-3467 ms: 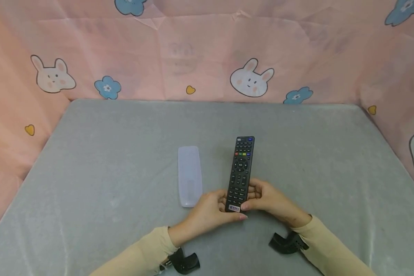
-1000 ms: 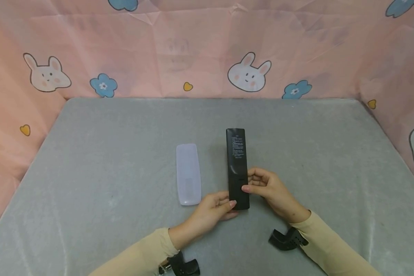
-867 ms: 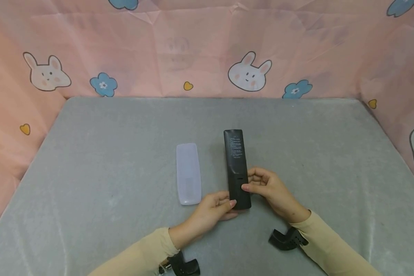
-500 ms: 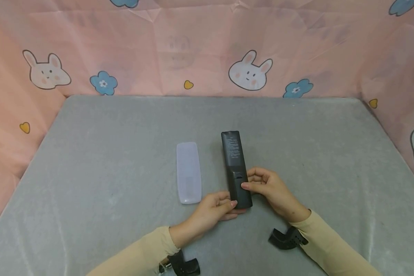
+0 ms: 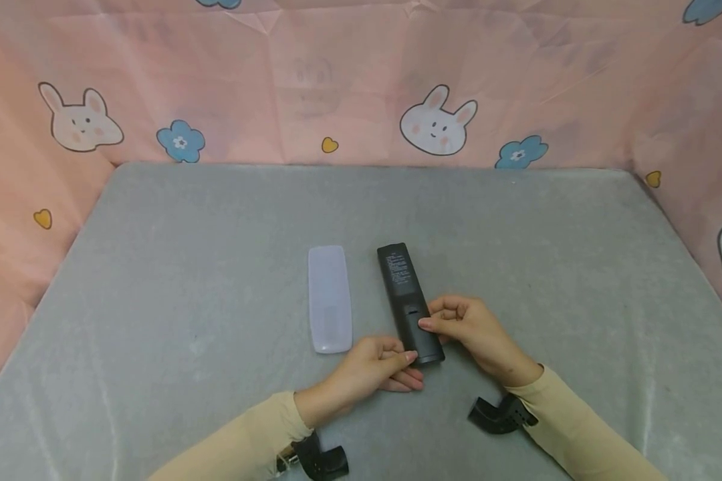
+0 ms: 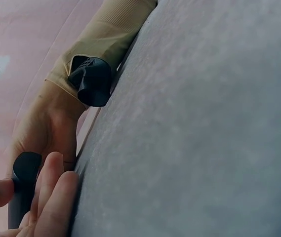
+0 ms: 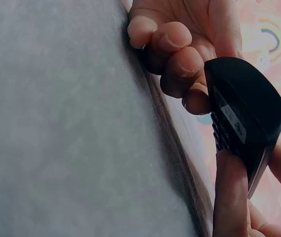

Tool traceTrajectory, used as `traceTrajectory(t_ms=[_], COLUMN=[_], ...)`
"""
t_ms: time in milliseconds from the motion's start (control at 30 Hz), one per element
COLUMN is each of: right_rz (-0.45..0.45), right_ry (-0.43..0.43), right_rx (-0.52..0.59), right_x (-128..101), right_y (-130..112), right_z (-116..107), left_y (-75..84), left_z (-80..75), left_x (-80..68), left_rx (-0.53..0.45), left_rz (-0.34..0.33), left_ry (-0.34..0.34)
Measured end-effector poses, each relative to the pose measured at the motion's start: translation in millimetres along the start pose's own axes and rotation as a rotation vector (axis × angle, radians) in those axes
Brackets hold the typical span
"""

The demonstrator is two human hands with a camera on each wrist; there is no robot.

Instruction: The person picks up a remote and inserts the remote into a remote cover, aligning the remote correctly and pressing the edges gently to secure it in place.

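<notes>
I see my left hand (image 5: pixel 376 364) pinching the near end of the remote (image 5: pixel 409 304); fingers curl under it. My right hand (image 5: pixel 466 327) grips its right edge, thumb on the back cover. The remote is face down, just above the tabletop (image 5: pixel 216 294), angled far-left. Step in hand, as I judge: opening the battery cover. Next move calls for a thumb slide. The clear sleeve (image 5: pixel 329 298) lies left.

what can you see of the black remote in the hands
The black remote is a long slim bar of plastic-looking material, held back side up, with small pale print near its far end and a battery-cover notch mid-body. The left hand holds its near end; the right hand pinches its right edge. Its far end angles slightly left.
</notes>
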State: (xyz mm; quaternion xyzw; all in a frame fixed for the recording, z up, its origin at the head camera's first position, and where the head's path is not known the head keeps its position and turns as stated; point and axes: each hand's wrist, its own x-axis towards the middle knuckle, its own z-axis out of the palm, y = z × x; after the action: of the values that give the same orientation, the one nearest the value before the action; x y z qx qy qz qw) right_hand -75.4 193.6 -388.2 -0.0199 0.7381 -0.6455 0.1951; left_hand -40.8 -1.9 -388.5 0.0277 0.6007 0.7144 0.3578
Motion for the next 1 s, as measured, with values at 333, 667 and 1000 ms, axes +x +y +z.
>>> traceTrajectory(t_ms=[333, 667, 1000], right_rz=[0.017, 0.057, 0.056], right_ry=[-0.004, 0.028, -0.024], right_rx=[0.023, -0.016, -0.038], right_x=[1.5, 0.3, 0.2], right_y=[-1.0, -1.8, -0.3], right_z=[-0.3, 0.2, -5.4], left_y=[1.9, 2.1, -0.5], left_z=[-1.8, -4.5, -2.0], left_x=[-1.2, 0.2, 0.6], left_rx=[0.047, 0.008, -0.060], left_rz=[-0.011, -0.036, 0.009], left_ry=[-0.006, 0.022, 0.057])
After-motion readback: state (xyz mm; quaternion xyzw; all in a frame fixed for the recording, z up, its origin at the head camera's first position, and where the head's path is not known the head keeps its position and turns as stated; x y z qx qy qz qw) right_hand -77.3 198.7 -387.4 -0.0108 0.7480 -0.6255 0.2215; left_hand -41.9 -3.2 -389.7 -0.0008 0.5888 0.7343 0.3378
